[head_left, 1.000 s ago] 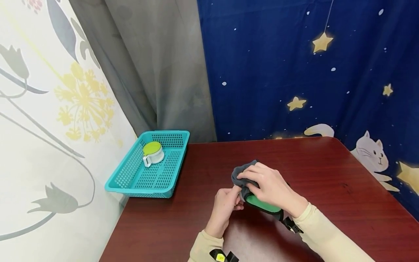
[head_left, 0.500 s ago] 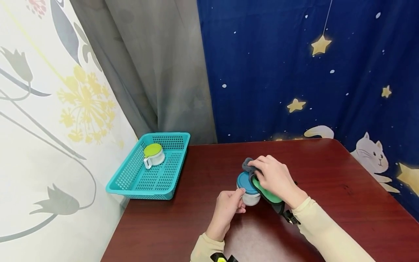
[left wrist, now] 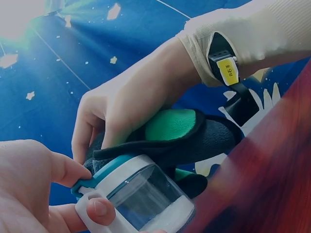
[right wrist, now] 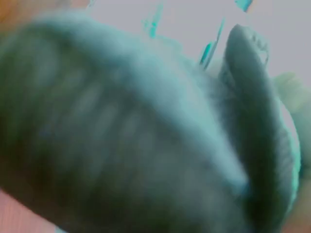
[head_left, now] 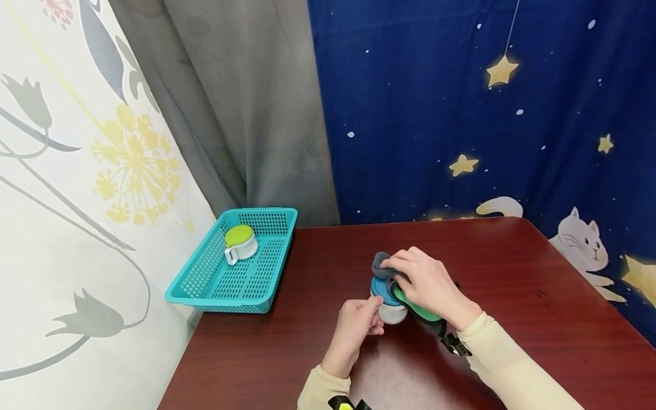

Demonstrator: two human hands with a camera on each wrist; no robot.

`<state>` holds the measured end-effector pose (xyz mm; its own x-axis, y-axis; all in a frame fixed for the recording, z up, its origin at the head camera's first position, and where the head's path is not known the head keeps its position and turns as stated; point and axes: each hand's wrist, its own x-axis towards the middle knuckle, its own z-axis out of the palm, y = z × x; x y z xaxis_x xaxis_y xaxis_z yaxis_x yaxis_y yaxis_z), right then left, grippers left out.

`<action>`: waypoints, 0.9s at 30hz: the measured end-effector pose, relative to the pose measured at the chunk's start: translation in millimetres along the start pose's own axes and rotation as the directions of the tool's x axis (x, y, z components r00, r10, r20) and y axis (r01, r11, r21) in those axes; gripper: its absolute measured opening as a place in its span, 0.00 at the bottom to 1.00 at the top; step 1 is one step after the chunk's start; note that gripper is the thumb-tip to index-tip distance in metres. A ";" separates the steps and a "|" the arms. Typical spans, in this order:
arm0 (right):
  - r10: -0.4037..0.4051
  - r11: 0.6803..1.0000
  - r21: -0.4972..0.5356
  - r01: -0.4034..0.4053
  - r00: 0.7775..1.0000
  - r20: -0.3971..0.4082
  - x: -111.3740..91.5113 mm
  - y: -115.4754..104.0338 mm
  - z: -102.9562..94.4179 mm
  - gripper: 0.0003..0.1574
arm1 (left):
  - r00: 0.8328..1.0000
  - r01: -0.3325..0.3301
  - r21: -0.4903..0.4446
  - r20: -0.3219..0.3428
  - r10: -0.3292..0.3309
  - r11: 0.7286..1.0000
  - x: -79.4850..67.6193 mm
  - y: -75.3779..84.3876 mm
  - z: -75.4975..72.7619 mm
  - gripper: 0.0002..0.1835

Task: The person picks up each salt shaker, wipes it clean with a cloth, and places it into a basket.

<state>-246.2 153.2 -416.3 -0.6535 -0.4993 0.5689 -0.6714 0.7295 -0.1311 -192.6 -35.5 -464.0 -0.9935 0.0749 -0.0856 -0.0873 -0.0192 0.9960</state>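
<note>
A clear seasoning jar point(left wrist: 153, 191) with a blue lid point(head_left: 381, 289), a white collar and a white handle point(left wrist: 95, 213) is tilted in the left wrist view, white contents low inside. My left hand point(head_left: 355, 324) grips it by the handle, thumb at the lid's edge. My right hand point(head_left: 422, 282) holds a bunched cloth point(head_left: 423, 310), dark grey with a green side and black edging, against the lid. Part of the lid is hidden under the cloth. Blurred folds of the cloth fill most of the right wrist view.
A turquoise mesh basket point(head_left: 271, 285) stands at the left of the dark red table point(head_left: 287, 347). Inside it is another handled jar point(head_left: 242, 244) with a lime-green lid. A grey curtain point(head_left: 277, 114) and a blue starry curtain point(head_left: 410, 114) hang behind the table.
The cloth covered the jar a second ago, then slid off rightward, baring the blue lid. Since then my right hand has shifted it slightly left over the lid. My left hand keeps its grip.
</note>
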 end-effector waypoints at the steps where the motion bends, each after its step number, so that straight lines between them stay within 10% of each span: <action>1: -0.016 1.000 0.009 0.016 1.000 0.002 -0.1 -0.5 -0.3 0.21 | 1.000 0.001 -0.002 0.002 -0.001 1.000 0.2 0.0 -0.1 0.29; 16: -0.131 0.974 0.193 0.115 0.989 0.070 -6.9 -15.9 -6.8 0.25 | 0.999 0.033 -0.011 0.024 -0.033 0.999 -1.9 -2.6 0.8 0.23; 27: -0.108 0.988 0.119 0.099 0.991 0.075 -6.6 -19.2 -5.7 0.23 | 0.999 0.022 0.032 0.022 -0.023 0.999 -3.5 -0.9 3.6 0.24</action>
<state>-227.1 145.1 -412.9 -0.6016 -0.6088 0.5171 -0.7694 0.6156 -0.1703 -188.8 -32.2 -464.5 -0.9894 0.0973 -0.1080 -0.1072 0.0141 0.9941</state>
